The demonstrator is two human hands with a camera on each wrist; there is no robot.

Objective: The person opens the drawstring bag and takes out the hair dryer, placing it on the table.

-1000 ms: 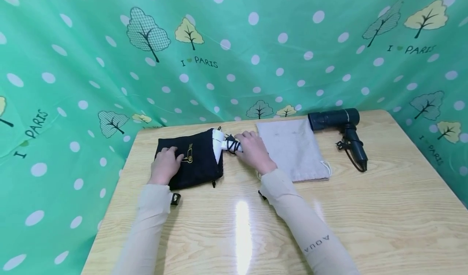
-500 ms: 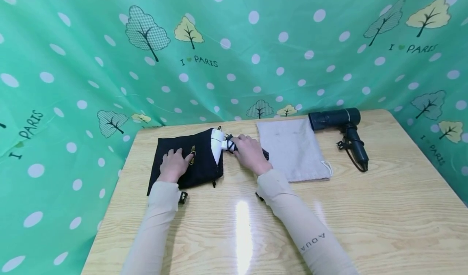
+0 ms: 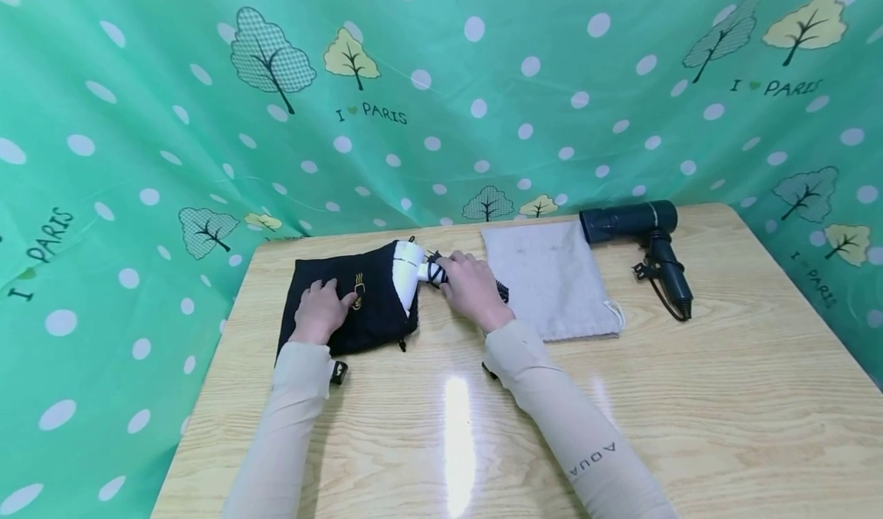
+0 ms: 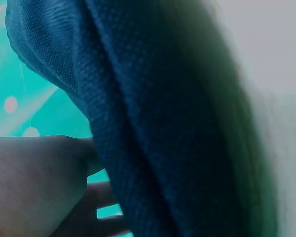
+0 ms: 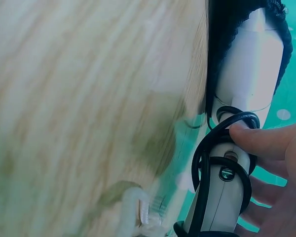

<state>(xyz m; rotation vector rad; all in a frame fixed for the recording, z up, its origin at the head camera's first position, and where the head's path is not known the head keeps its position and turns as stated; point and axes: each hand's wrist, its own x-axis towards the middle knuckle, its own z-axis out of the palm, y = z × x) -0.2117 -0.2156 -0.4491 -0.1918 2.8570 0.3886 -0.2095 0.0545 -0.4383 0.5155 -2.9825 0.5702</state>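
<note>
A black drawstring pouch (image 3: 369, 327) with a yellow print lies at the table's left. The white barrel of a hair dryer (image 3: 408, 270) shows at its mouth; the rest of the barrel is hidden inside. My left hand (image 3: 323, 310) lies over the pouch and grips its cloth, thumb beside the print; dark folds (image 4: 138, 118) fill the left wrist view. My right hand (image 3: 474, 289) holds the white dryer's handle (image 5: 219, 197), thumb near the barrel. Black cord (image 5: 203, 173) is wound around that handle.
A light grey drawstring pouch (image 3: 552, 281) lies flat right of my right hand. Beyond it is a dark hair dryer (image 3: 631, 221), its nozzle at the pouch's upper corner. A green printed curtain (image 3: 441, 105) surrounds the wooden table (image 3: 386, 442).
Over the past second my left hand shifted right across the black pouch, then slightly back left. Slightly more of the white barrel shows at the mouth. My right hand stays at the handle.
</note>
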